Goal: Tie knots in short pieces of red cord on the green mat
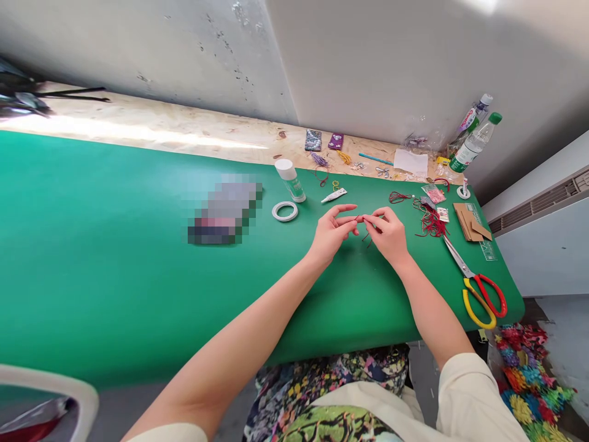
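Hands: the left hand (pixel 330 235) and right hand (pixel 389 234) are meeting fingertip to fingertip over the table (pixel 115 258), pinching a cord piece (pixel 367 228) between them.
Tape ring (pixel 284 211): lying at 10 o'clock from the left hand.
Glue stick (pixel 291 180): standing just behind the tape ring, at 12 o'clock from it.
Tube (pixel 334 196): lying at 12 o'clock from the left hand.
Scissors (pixel 476 283): lying at 4 o'clock from the right hand, near the table edge.
Cardboard pieces (pixel 470 221): sitting at 3 o'clock from the right hand.
Bottles (pixel 473 135): leaning at 1 o'clock, at the far corner.
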Action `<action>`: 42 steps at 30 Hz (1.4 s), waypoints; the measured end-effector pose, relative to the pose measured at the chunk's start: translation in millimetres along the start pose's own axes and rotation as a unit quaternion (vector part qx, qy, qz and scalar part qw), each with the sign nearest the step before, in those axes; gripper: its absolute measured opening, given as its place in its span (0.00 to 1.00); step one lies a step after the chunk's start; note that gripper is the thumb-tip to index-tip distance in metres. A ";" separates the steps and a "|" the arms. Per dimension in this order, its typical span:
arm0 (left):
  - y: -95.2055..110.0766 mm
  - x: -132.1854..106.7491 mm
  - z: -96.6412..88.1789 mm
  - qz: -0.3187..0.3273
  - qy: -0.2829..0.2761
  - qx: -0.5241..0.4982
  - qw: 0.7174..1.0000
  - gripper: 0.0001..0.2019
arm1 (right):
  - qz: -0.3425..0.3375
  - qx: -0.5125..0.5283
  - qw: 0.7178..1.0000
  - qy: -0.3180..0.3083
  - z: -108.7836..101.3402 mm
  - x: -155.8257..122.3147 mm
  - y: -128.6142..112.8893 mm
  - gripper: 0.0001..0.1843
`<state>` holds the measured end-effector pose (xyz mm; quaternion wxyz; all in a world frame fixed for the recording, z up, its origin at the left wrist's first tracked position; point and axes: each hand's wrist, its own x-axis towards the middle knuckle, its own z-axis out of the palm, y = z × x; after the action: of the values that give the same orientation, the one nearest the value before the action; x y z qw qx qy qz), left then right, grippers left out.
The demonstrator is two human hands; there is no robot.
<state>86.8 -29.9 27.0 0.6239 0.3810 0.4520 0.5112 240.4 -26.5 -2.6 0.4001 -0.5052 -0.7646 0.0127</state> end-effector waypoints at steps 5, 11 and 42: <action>1.0 -3.5 2.4 -0.026 -0.045 -0.041 0.998 0.26 | -0.014 -0.128 0.992 0.014 3.1 -2.2 -0.3 0.12; -1.4 -3.5 3.4 -0.031 -0.089 -0.056 0.994 0.26 | 0.025 -0.117 0.993 0.006 0.4 0.3 -2.3 0.13; -6.1 -2.3 3.2 0.066 0.025 0.020 0.997 0.33 | 0.375 0.472 0.798 -0.012 -15.9 15.5 -14.0 0.15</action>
<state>91.5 -33.3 22.6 0.5700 0.4092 0.4513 0.5513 237.1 -27.4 23.4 0.5436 -0.5006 -0.4196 0.5271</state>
